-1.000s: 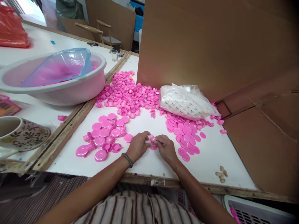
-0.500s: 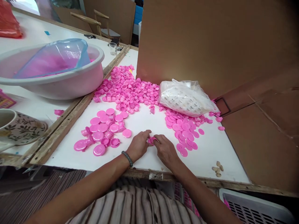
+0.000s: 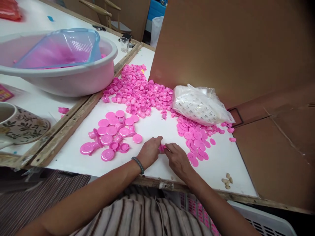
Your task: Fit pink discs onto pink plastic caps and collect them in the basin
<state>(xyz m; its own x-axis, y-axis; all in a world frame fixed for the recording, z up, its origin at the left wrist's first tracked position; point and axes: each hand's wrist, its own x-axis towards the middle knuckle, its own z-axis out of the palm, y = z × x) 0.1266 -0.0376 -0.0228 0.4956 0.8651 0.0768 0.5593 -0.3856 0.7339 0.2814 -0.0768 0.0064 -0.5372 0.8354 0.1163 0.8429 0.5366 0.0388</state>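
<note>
My left hand (image 3: pixel 149 152) and right hand (image 3: pixel 177 159) both pinch one pink cap (image 3: pixel 161 148), apparently fitting it together; square pressure needed.

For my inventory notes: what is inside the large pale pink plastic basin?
A translucent blue plastic container leans inside the basin, with pink pieces showing beside it. The basin's floor is covered.

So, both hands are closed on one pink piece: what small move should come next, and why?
Probably the left hand should carry the pink piece to the cluster of caps beside it: the right hand pinches the piece too, and that cluster lies closest.
</note>
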